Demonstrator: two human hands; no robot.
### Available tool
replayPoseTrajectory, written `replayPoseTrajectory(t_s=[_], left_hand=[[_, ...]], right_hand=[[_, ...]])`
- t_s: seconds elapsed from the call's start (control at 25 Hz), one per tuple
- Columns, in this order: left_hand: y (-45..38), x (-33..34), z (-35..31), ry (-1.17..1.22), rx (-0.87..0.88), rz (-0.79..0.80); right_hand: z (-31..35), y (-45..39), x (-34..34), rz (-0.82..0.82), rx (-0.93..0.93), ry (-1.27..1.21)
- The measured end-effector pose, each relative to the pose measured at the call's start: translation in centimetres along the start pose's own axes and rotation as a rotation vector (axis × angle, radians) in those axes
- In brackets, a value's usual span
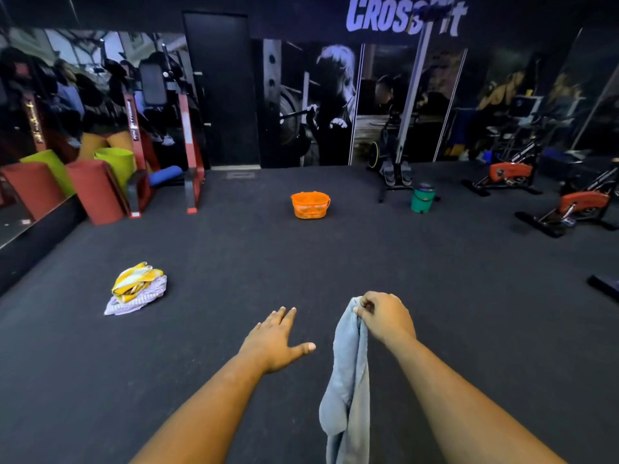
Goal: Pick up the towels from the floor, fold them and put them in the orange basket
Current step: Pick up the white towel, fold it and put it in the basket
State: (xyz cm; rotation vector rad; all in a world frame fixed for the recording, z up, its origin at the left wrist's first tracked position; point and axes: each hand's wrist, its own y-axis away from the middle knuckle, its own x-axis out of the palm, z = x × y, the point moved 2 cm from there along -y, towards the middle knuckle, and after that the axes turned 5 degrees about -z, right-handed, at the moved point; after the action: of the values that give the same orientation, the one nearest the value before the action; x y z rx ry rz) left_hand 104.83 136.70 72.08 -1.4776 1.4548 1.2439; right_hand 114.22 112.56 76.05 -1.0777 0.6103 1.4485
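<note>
The right hand [385, 318] pinches the top edge of a grey-blue towel [348, 380]; its fingers [363, 308] are curled round the bunched cloth. The towel hangs full length from that grip, clear of the floor [435, 279] as far as the frame shows; its lower end runs out of view. Holding it by one edge lets the cloth drop straight, which probably prepares it for folding.

The left hand [276, 339] is spread flat, fingers straight and thumb out, holding nothing. It sits just beside the hanging towel, likely positioned to take a second corner or edge.

Two further towels lie in a heap toward the left side of the floor: a yellow-and-white striped towel [135, 279] resting on a pale lilac towel [140, 301]. Both are crumpled and unfolded.

The orange basket [310, 205] stands upright on the floor near its far edge, well apart from both hands. Its interior cannot be read clearly from here; no towel shows above the rim.

A green bucket [422, 198] stands to the right of the basket; contents not visible.
</note>
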Motion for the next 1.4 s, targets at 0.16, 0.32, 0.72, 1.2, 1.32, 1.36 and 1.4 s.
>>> replayPoseTrajectory(t_s=[0.16, 0.32, 0.72, 1.2, 1.32, 1.36, 1.4], left_hand=[[-11.2, -4.1, 0.8, -0.028, 0.011, -0.018], [-21.9, -6.3, 0.1, -0.037, 0.021, -0.008], [-48.9, -8.9, -2.9, -0.032, -0.080, -0.044], [-79.6, -12.4, -0.3, 0.011, -0.105, -0.076], [-88.3, -14.4, 1.8, 0.002, -0.096, -0.046], [-91.1, -15.3, 2.3, -0.007, -0.088, -0.050], [-93.7, -16.0, 2.8, -0.010, -0.084, -0.051]], right_hand=[[0.0, -10.5, 0.7, -0.020, 0.013, -0.012], [-1.3, -21.4, 1.6, -0.038, 0.009, -0.028], [-7.5, -50.3, 5.9, 0.001, -0.071, -0.072], [-9.3, -81.0, 13.8, 0.030, -0.135, -0.069], [-9.0, -88.9, 15.9, 0.045, -0.125, -0.058], [-8.9, -91.6, 16.4, 0.035, -0.120, -0.060], [-9.0, -94.0, 16.9, 0.026, -0.111, -0.068]])
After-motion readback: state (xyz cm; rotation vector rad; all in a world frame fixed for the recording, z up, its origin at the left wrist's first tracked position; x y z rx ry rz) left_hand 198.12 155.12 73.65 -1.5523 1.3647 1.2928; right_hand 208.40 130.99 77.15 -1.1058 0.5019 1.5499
